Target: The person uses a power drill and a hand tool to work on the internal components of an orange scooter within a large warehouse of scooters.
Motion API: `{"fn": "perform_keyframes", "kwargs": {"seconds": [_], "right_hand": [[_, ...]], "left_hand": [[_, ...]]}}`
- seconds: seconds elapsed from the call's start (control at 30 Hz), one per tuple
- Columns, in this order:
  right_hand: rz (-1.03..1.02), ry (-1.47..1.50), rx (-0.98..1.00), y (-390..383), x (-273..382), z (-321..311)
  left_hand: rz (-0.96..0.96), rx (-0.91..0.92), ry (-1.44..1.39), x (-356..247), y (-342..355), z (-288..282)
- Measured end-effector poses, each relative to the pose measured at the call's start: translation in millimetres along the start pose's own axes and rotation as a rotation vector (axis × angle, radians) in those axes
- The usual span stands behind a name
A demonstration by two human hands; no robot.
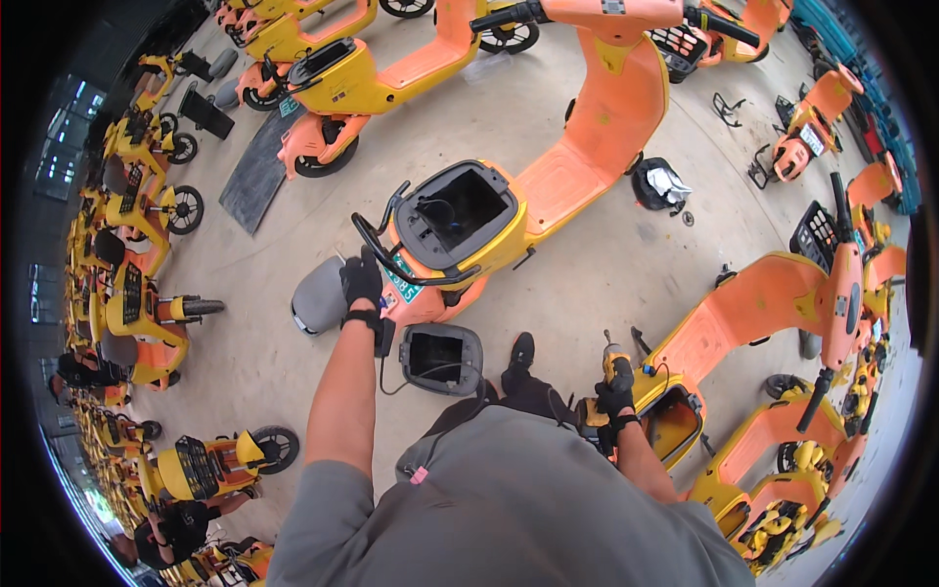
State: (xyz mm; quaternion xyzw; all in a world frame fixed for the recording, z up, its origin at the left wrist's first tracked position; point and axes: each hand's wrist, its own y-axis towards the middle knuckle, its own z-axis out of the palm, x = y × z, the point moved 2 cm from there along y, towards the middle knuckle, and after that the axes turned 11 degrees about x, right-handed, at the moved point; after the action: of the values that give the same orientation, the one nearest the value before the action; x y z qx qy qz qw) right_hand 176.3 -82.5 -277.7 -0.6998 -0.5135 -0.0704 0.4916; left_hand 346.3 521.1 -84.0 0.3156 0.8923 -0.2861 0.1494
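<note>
My left hand (361,281), in a black glove, reaches to the tail of an orange and yellow scooter (567,181). Its fingers look closed, with a thin pale tip by them; what they hold is too small to name. Beside that hand a grey scooter seat (321,295) lies on the floor. The scooter's open seat compartment (456,215) has a dark inside and a black grab rail (377,245) behind it. My right hand (615,393), also gloved, is wrapped round a yellow cordless drill (616,366), its bit pointing away from me.
A grey rectangular frame (473,357) lies on the floor near my feet. Another scooter (719,318) with an open compartment stands close on my right. A black bag (657,186) lies beyond the scooter. Rows of scooters (147,254) and other people (181,528) are on the left.
</note>
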Motion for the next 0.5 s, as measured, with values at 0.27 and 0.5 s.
{"fn": "perform_keyframes", "kwargs": {"seconds": [0.27,0.5], "right_hand": [[0.352,0.508,0.133,-40,63,-53],[0.053,0.267,-0.116,-44,77,-80]], "left_hand": [[-0.235,-0.053,-0.044,-38,25,-10],[-0.244,-0.129,-0.001,-30,66,13]]}}
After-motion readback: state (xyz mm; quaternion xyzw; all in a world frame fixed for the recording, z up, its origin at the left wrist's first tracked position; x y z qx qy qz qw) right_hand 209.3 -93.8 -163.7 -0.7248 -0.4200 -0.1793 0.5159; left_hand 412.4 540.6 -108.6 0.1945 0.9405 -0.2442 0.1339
